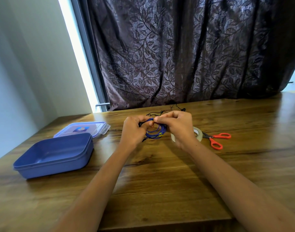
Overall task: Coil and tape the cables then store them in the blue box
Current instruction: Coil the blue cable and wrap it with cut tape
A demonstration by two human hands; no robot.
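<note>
A blue cable point(154, 133) wound into a small coil hangs between both hands above the wooden table point(160, 173). My left hand point(135, 129) grips the coil's left side. My right hand point(176, 126) pinches the coil at its top, fingertips meeting those of the left hand. A thin black cable point(165, 111) lies loose on the table behind the hands. A roll of clear tape point(198, 132) lies partly hidden behind my right wrist. The open blue box point(54, 154) stands at the left with nothing in it.
The box's clear lid point(86, 128) lies flat behind the box. Orange-handled scissors point(216, 138) lie to the right of the tape. A dark leaf-patterned curtain point(185, 52) hangs down to the table's far edge. The table's front edge runs close below my forearms.
</note>
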